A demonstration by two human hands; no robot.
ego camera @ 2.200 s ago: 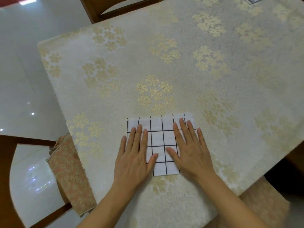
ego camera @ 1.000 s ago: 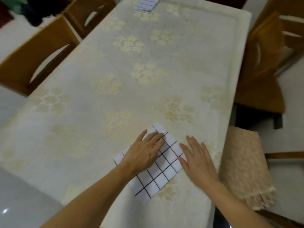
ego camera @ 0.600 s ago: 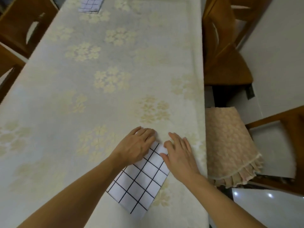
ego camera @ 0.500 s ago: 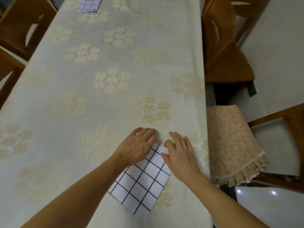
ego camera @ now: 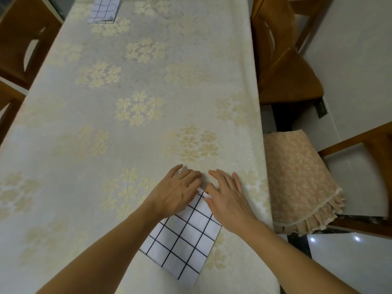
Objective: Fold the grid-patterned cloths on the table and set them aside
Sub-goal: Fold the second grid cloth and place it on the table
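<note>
A folded white cloth with a black grid (ego camera: 184, 240) lies at an angle near the table's right front edge. Both my hands lie on its far end, side by side. My left hand (ego camera: 178, 192) presses the far left part with fingers laid nearly flat. My right hand (ego camera: 227, 194) presses the far right part, its fingers reaching past the cloth onto the tablecloth. The cloth's far edge is hidden under my hands. A second folded grid cloth (ego camera: 105, 9) lies at the far end of the table.
The table wears a cream tablecloth with gold flowers (ego camera: 137, 107). Wooden chairs stand on the right (ego camera: 284, 66) and on the left (ego camera: 23, 43). A chair with a pink frilled seat cover (ego camera: 297, 181) is close to the table's right edge.
My view has swung to look along the table. Both hands slid from the middle of the cloth to its far end. Over the last half second they hardly moved.
</note>
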